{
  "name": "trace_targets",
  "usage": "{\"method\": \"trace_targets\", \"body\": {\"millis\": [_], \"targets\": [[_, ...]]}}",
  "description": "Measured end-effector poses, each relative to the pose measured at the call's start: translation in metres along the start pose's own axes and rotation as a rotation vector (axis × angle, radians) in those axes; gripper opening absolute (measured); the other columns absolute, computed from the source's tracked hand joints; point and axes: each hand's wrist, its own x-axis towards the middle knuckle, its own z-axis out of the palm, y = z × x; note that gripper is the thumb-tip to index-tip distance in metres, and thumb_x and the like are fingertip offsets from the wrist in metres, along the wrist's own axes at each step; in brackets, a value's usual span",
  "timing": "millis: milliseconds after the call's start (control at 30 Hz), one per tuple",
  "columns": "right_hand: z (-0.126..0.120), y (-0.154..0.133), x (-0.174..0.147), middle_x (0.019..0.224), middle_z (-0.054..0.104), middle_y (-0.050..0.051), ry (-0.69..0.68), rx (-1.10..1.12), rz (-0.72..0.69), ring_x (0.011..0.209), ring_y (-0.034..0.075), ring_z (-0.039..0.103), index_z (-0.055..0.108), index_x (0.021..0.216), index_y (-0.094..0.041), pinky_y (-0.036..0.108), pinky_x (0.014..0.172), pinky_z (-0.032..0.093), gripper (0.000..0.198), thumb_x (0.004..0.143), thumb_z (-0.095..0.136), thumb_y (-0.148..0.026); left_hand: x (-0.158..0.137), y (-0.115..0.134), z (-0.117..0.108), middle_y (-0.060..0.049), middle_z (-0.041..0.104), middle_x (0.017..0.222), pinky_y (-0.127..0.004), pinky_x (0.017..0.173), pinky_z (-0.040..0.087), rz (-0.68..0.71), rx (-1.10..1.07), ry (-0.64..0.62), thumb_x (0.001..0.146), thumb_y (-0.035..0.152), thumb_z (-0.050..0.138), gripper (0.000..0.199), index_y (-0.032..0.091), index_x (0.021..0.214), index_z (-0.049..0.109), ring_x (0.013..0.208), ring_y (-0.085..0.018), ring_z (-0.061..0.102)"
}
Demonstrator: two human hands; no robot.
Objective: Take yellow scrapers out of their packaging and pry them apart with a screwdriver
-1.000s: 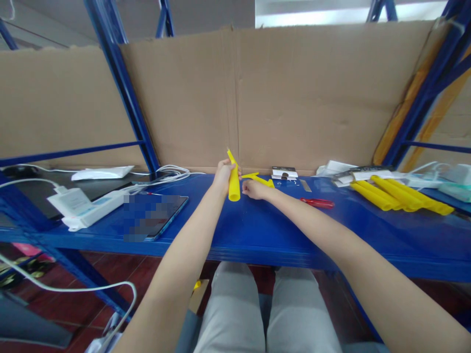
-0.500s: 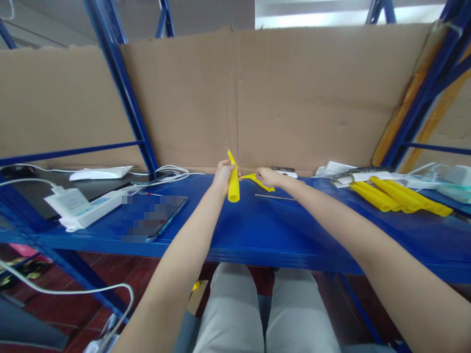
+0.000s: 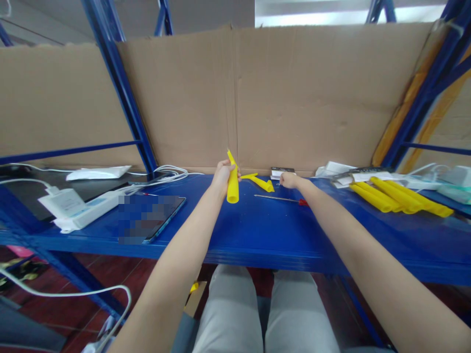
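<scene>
1. In the head view, a yellow tube (image 3: 232, 190) is gripped by the left hand (image 3: 222, 174), fingers wrapped round its side above the blue table (image 3: 250, 235). Whether the table is touched by it cannot be told.
2. The right hand (image 3: 289, 180) is placed just beside a small black-and-white box (image 3: 282, 172), near the back of the table. Its fingers look curled; whether they are closed on anything cannot be made out.
3. The step in hand is judged to be one of steadying and picking: the tube is held by one hand while the small things by the box are attended to by the other. For the next move, a fine fingertip pinch seems called for, with the tube held firm.
4. The tube is seen as smooth and bright, its round, open wide end turned towards the wearer and its narrow tip pointed away, up towards the cardboard (image 3: 312, 98).
5. Between the hands, a yellow piece (image 3: 262, 183) is left lying; nearer the wearer, a red-handled screwdriver (image 3: 275, 197) is partly covered by the right arm.
</scene>
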Motion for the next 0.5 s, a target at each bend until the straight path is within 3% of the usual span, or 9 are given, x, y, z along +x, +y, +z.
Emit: {"method": "trace_targets", "body": {"millis": [200,367,500], "targets": [[0.005,-0.001,0.002,0.094,0.073,0.013,0.032,0.057,-0.009,0.083,0.019,0.067,0.074,0.093,-0.009,0.021,0.065,0.044,0.022,0.079,0.057,-0.010,0.001,-0.001,0.000,0.002,0.052,0.064,-0.016,0.039,0.037,0.006,0.004,-0.009,0.083,0.002,0.039,0.034,0.022,0.110,0.038,0.041,-0.009,0.047],[0.001,-0.002,-0.002,0.096,0.073,0.012,0.071,0.091,-0.022,0.081,0.016,0.065,0.071,0.100,-0.009,0.019,0.062,0.042,0.031,0.077,0.052,-0.003,0.001,-0.001,0.000,0.002,0.052,0.064,-0.016,0.039,0.038,0.000,0.021,0.000,0.084,0.003,0.039,0.033,0.022,0.111,0.037,0.041,-0.009,0.047],[-0.003,-0.007,-0.009,0.090,0.074,0.009,0.075,0.106,-0.057,0.076,0.016,0.064,0.073,0.090,-0.011,0.019,0.059,0.040,0.027,0.076,0.051,-0.006,0.001,-0.002,0.000,0.002,0.052,0.064,-0.017,0.039,0.038,0.004,0.014,0.002,0.083,0.002,0.039,0.036,0.023,0.112,0.037,0.041,-0.009,0.047]]}}
